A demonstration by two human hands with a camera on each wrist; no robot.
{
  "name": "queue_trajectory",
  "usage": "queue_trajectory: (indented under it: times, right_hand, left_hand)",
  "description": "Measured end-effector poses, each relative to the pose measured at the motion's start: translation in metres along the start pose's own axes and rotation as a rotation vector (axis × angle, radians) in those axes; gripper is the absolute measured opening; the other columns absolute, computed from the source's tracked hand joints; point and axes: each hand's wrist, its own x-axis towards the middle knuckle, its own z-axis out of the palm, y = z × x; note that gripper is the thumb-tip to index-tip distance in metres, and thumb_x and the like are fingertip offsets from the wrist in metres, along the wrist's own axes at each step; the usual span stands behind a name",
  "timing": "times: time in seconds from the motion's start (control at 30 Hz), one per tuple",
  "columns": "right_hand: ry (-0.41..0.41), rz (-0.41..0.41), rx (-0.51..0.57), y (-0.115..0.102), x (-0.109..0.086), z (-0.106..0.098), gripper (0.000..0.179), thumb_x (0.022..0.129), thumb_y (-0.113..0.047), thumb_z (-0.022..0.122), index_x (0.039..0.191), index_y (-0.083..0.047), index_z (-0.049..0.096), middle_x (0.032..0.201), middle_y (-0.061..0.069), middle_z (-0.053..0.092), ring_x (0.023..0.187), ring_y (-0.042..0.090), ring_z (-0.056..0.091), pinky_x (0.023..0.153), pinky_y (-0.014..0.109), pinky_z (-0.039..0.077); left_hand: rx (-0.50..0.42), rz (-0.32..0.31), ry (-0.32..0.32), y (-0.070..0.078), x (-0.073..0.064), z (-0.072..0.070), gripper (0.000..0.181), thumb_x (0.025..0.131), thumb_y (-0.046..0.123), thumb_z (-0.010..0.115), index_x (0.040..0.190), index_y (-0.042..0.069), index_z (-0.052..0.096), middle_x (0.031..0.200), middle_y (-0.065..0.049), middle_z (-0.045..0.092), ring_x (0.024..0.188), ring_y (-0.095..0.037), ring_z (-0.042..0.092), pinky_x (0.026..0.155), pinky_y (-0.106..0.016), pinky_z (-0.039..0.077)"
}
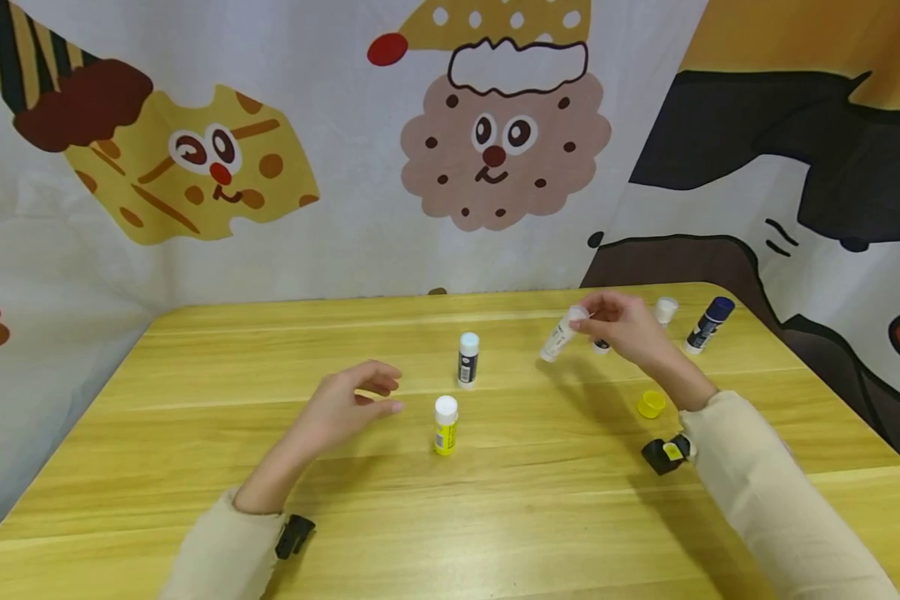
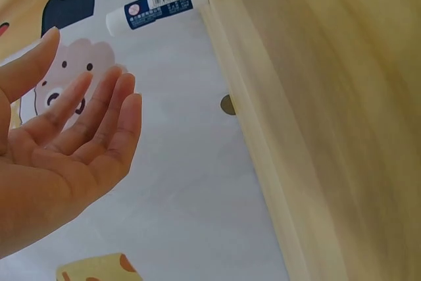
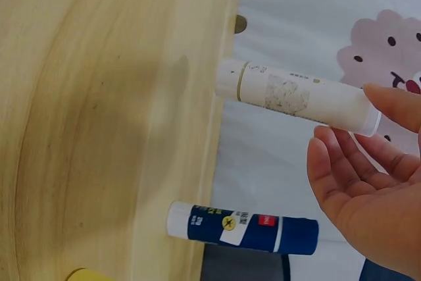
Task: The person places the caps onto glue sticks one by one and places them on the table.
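Honestly, the right grip (image 1: 626, 328) pinches a tilted white tube (image 1: 560, 337) by its top over the table (image 1: 525, 517); whether its foot touches is unclear. Let go leaning, it could topple. The left grip (image 1: 345, 410), fingers loose, holds nothing.

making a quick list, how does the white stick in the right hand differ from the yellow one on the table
The white stick is mainly white; the yellow stick is yellow below a white top. The white stick tilts, held by the right hand; the yellow stick stands upright on the table, untouched. Both are slim cylinders.
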Motion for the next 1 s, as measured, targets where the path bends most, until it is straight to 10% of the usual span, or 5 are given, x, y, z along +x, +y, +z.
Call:
queue_trajectory:
  times: [1.0]
  right_hand:
    - [0.084, 0.073, -0.109, 0.016, 0.024, 0.009, 0.034, 0.090, -0.017, 0.060, 0.114, 0.005, 0.051, 0.105, 0.019, 0.054, 0.084, 0.032, 0.055, 0.068, 0.037, 0.051]
  left_hand:
    - [-0.011, -0.007, -0.064, 0.010, 0.007, 0.022, 0.036, 0.081, 0.013, 0.070, 0.113, 0.003, 0.058, 0.106, -0.012, 0.061, 0.099, -0.025, 0.056, 0.082, -0.038, 0.048]
